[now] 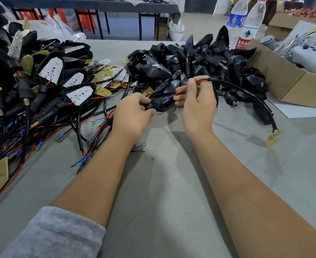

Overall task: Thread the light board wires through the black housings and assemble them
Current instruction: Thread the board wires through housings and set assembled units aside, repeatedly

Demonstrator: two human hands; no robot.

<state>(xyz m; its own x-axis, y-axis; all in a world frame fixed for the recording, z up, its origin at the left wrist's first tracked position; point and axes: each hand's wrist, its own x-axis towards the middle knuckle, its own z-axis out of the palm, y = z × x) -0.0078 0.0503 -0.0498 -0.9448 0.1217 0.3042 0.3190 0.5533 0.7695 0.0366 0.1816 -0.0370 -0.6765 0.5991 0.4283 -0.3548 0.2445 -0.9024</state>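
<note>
My left hand (133,112) grips the stem end of a black housing (159,103), held just above the grey table. My right hand (198,103) pinches a red wire (179,92) whose blue-sleeved tip sits inside the housing's open shell. The wire runs into a black sheathed cable (246,92) that arcs right and down to a small light board (274,137) lying on the table.
A heap of empty black housings (190,58) lies behind my hands. Assembled units with white light boards and loose wires (47,94) fill the left side. A cardboard box (287,79) and two water bottles (246,28) stand at the right.
</note>
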